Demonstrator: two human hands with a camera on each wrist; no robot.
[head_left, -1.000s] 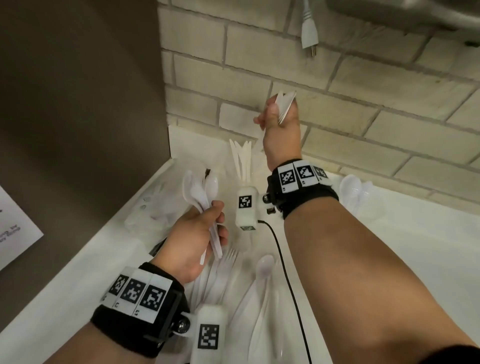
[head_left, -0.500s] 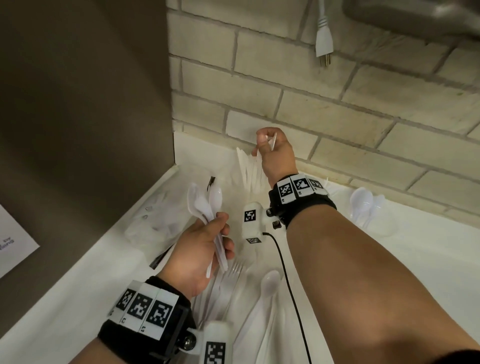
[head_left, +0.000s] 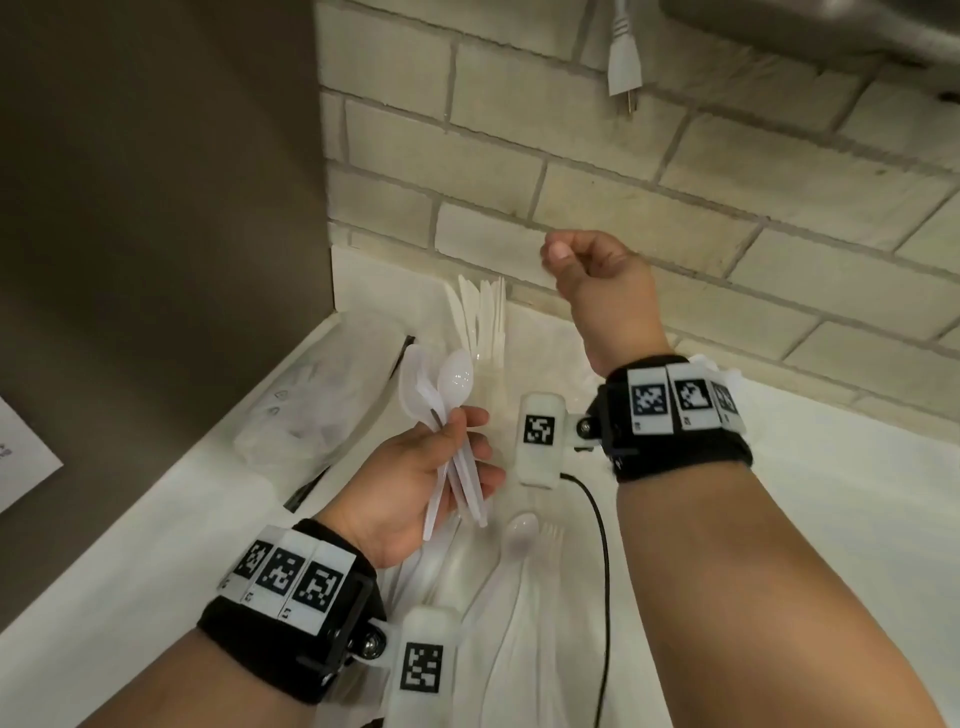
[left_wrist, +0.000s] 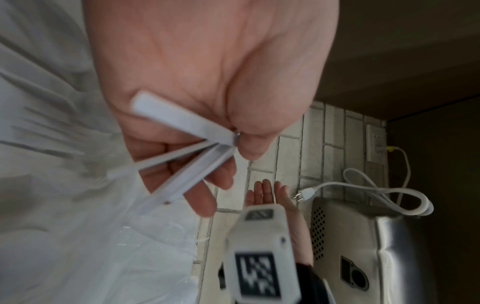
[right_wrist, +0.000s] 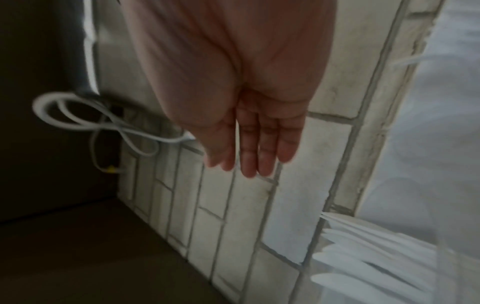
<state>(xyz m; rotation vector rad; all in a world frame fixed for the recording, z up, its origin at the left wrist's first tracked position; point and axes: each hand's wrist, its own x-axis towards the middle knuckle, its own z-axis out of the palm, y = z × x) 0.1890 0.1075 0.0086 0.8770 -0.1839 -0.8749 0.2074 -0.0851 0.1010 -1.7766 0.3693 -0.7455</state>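
Observation:
My left hand (head_left: 447, 457) grips a bunch of white plastic spoons (head_left: 447, 384) by their handles, bowls pointing up; the left wrist view shows the handles (left_wrist: 182, 123) fanned across the palm under the thumb. My right hand (head_left: 582, 260) hangs empty in front of the brick wall; the right wrist view shows its fingers (right_wrist: 254, 152) straight and together. Below and left of it a clear cup of white plastic knives (head_left: 483, 322) stands in the counter corner, blades up. Loose white spoons and forks (head_left: 519, 535) lie on the white counter (head_left: 831, 519) under my wrists.
A brown panel (head_left: 156, 208) walls off the left. A crumpled clear plastic bag (head_left: 322, 405) lies at its foot. A white plug (head_left: 623, 57) dangles on the brick wall beside a steel appliance (head_left: 831, 26). A black cable (head_left: 597, 571) crosses the cutlery.
My right hand brought a few white knives down to the cup, let them go, and has lifted away to the right, empty. The left hand still holds its spoons.

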